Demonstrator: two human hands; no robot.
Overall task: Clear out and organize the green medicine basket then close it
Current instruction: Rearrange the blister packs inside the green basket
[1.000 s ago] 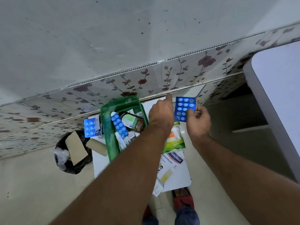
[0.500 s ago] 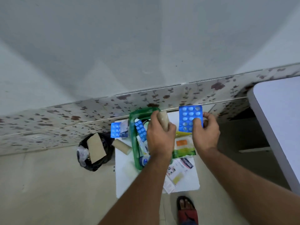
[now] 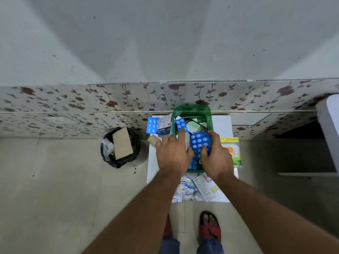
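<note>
- Green medicine basket (image 3: 192,110): open-topped, on a small white desk (image 3: 222,125) at the far edge, against the flower-patterned wall tiles (image 3: 73,101). Its near half is hidden by both hands.
- Basket contents, as visible: one blue blister strip (image 3: 180,123) standing at the left wall; a brown bottle with a green-and-white label (image 3: 194,126) lying towards the far right; white packets around it, too small to tell.
- Right hand (image 3: 217,158): over the near right part of the basket, fingers closed on a blue blister pack (image 3: 200,142) with white pills, which is tilted and sits partly inside the basket.
- Left hand (image 3: 173,153): over the near left rim, fingers curled around a beige roll (image 3: 186,142) that shows only between the fingers; index finger stretched towards the blue blister strip.
- Left of the basket, on the desk: a second blue blister sheet (image 3: 152,124) and a dark-and-white medicine box (image 3: 164,124), touching each other.
- A cardboard tube (image 3: 153,140) lies at the left edge of the desk, just beside the left hand.
- Right of the basket: a green and orange packet (image 3: 233,151), partly under the right wrist.
- Near end of the desk: silver foil strips (image 3: 185,189) and white printed cartons (image 3: 203,187), between the forearms.
- Floor, left of the desk: a black bin bag (image 3: 121,160) holding a brown cardboard piece (image 3: 122,143) and clear plastic.
- Near edge: the person's feet in red sandals (image 3: 210,229) on pale floor tiles.
</note>
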